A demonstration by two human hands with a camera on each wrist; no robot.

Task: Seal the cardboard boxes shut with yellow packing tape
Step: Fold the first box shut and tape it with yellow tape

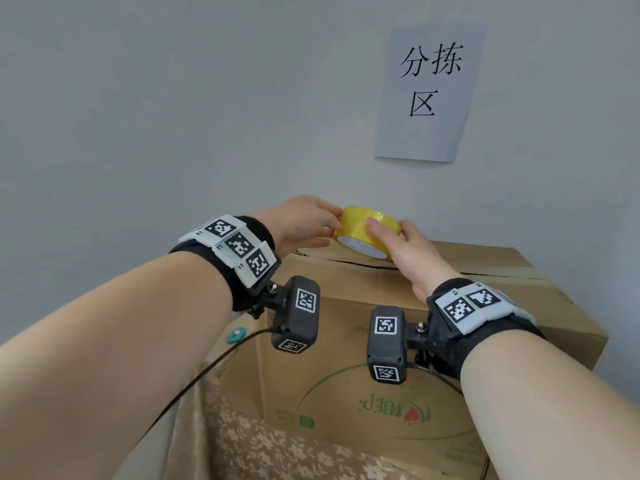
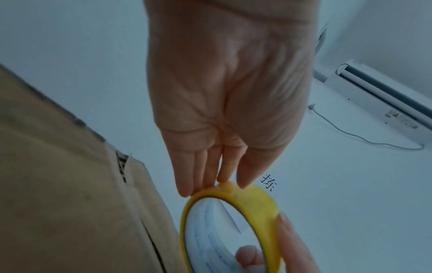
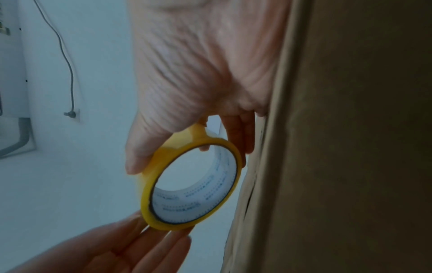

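Both hands meet on one roll of yellow packing tape [image 1: 367, 233], held just above the far top edge of a cardboard box [image 1: 398, 341], close to the wall. The right hand [image 1: 412, 251] grips the roll, thumb curled over the yellow outer band and fingers wrapped behind and into the core. The left hand [image 1: 299, 223] reaches in from the other side with fingers nearly straight and close together, their tips touching the band; whether they pinch a loose tape end, I cannot tell. The roll is tilted, its white inner core opening toward the person and slightly downward, so its axis runs roughly from the wall toward the person. The box's top flaps lie down with a dark seam [image 1: 363, 265] showing between them. It stands on a flowered cloth [image 1: 277, 452]. A paper sign [image 1: 429, 95] hangs on the wall above.
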